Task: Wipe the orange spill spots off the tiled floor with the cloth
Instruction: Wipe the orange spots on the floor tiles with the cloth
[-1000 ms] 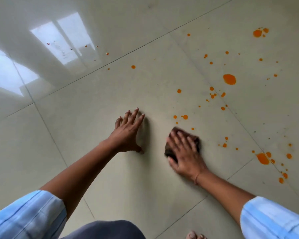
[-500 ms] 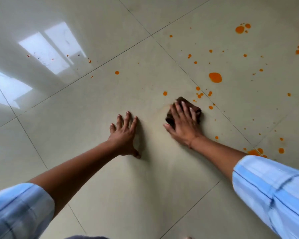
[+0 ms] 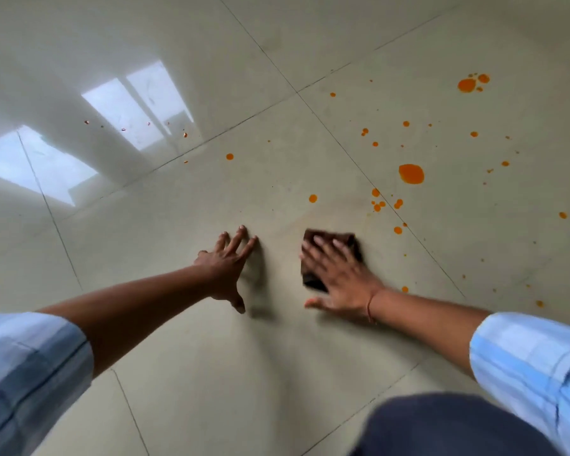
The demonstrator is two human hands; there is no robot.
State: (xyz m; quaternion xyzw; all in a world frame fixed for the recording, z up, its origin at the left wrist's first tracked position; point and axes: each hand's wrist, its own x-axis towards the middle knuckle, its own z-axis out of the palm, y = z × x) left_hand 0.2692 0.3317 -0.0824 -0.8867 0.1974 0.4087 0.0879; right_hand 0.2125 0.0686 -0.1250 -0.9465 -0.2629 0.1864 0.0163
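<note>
1. A small folded dark brown cloth [image 3: 331, 255] is pressed flat against the glossy pale beige tiled floor [image 3: 185, 373] by the right hand [image 3: 341, 278]; the fingers are spread open over it, not curled around it, presumably so that pressure is shared across the whole pad.
2. The left hand [image 3: 226, 266] is laid open and flat on the tile just left of the cloth, holding nothing; it is judged to serve as a prop for the body's weight.
3. The tile directly around the cloth is seen to be free of drops, with only a faint streak beyond it.
4. Orange spill spots [image 3: 377, 202] are scattered beyond and right of the cloth, the nearest cluster lying close to the dark grout line [image 3: 418, 238] that runs diagonally past the cloth.
5. A large round orange blot [image 3: 411, 174] sits farther beyond the cloth, across that grout line.
6. Smaller specks are seen far to the cloth's left, near the bright window reflection [image 3: 135, 113].
7. Most of the spill is judged to remain; smearing is a risk once the cloth is loaded.
</note>
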